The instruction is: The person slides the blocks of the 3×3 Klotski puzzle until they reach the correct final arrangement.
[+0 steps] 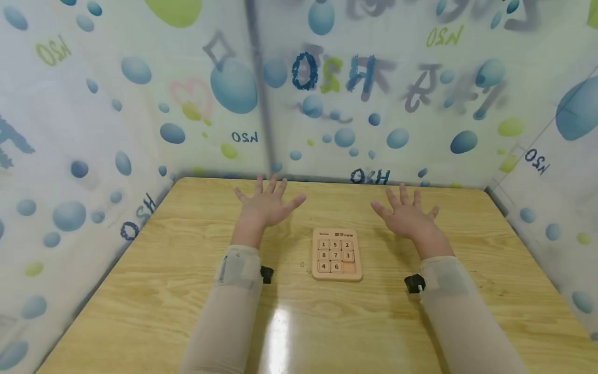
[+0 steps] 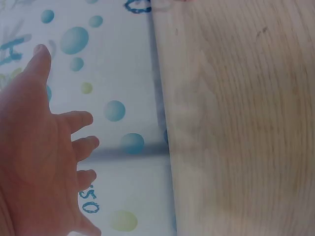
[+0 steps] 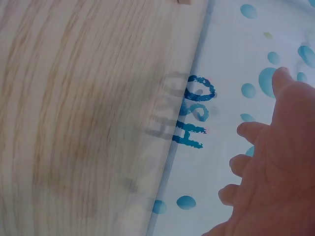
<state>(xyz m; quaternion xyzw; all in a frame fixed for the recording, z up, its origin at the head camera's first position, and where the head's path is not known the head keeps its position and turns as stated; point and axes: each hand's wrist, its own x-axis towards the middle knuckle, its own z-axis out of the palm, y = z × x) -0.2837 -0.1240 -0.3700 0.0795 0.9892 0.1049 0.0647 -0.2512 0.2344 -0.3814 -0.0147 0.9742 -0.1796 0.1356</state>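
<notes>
Left hand (image 1: pixel 265 208) beyond and to the left of the number puzzle (image 1: pixel 337 278), fingers spread; right hand (image 1: pixel 410 218) beyond and to the right of it, also spread. Neither hand holds anything or touches the puzzle; both look raised. Main risk is reach: the hands sit past the puzzle's far edge, so coming back to it probably means pulling the forearms in, and the black wrist pieces (image 1: pixel 267 275) (image 1: pixel 415 283), which jut inward on either side of the puzzle, could knock its frame. Puzzle lies flat, number side up, rows 1-5-2, 8-7-3, 4-6, with the gap at its near right corner. Only tile 3 (image 1: pixel 348 255) and tile 6 (image 1: pixel 336 267) border that gap, so pushing any other single tile would likely just jam or drag the whole frame. Tile 3 looks slightly out of line; a crooked push might bind it. The tabletop (image 1: pixel 140 291) around the puzzle looks smooth and shiny, so one-handed pushing with nothing bracing the frame could make it skid. Small marks (image 1: pixel 302 264) just left of the puzzle, can't tell what; if wet, more slip. Beyond the puzzle, past the tabletop's far edge, patterned sheeting (image 1: pixel 345 137); overreaching fingers might brush it.
</notes>
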